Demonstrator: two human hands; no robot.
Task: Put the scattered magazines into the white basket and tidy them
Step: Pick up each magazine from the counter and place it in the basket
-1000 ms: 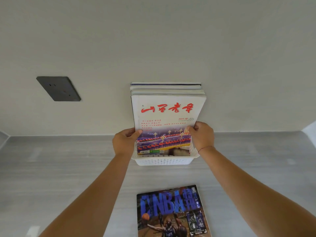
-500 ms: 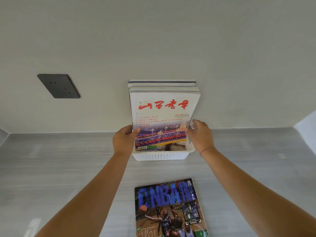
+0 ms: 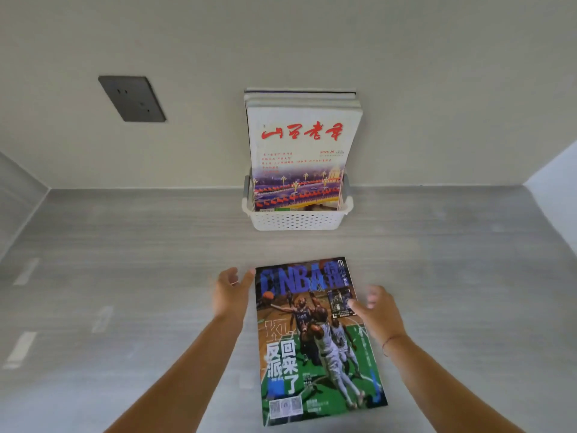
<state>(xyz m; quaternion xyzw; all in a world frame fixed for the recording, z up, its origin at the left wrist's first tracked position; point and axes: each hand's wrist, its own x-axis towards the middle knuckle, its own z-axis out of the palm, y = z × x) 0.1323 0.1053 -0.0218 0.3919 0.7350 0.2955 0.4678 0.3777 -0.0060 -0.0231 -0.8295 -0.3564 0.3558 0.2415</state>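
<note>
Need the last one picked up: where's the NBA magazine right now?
The NBA magazine lies flat on the counter, just in front of the white basket, between the left hand and right hand.

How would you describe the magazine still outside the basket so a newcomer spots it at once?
Start at the white perforated plastic basket standing against the back wall of the grey counter, with magazines upright in it. In front of it, the basketball magazine with a blue NBA title lies flat between the left hand and right hand. It alone lies flat.
</note>
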